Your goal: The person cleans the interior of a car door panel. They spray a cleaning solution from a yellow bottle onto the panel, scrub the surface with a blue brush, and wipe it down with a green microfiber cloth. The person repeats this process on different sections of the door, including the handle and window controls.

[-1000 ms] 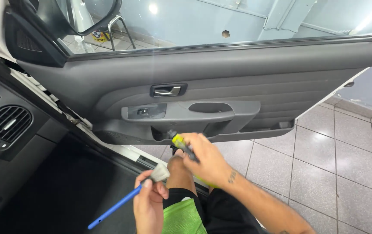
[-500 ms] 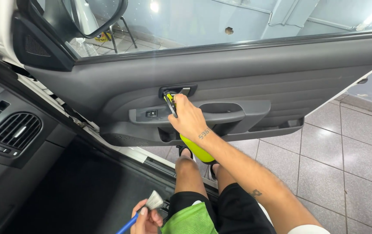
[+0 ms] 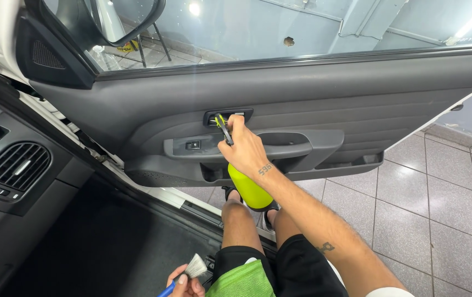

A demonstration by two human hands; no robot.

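The right hand point(image 3: 245, 151) has its grip closed around the neck of a yellow-green spray bottle point(image 3: 248, 188), whose body hangs below the wrist while the nozzle end sits right at the inner door handle point(image 3: 228, 116) of the grey door panel point(image 3: 313, 104). Low in the view, the left hand point(image 3: 184, 285) is closed on a blue-handled detailing brush point(image 3: 191, 270) — pale bristles up — just beside a green cloth point(image 3: 242, 281) on the lap.

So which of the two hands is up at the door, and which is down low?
The right hand is up at the inner door handle, gripping a yellow-green spray bottle. The left hand is down by the lap, holding a blue-handled detailing brush.
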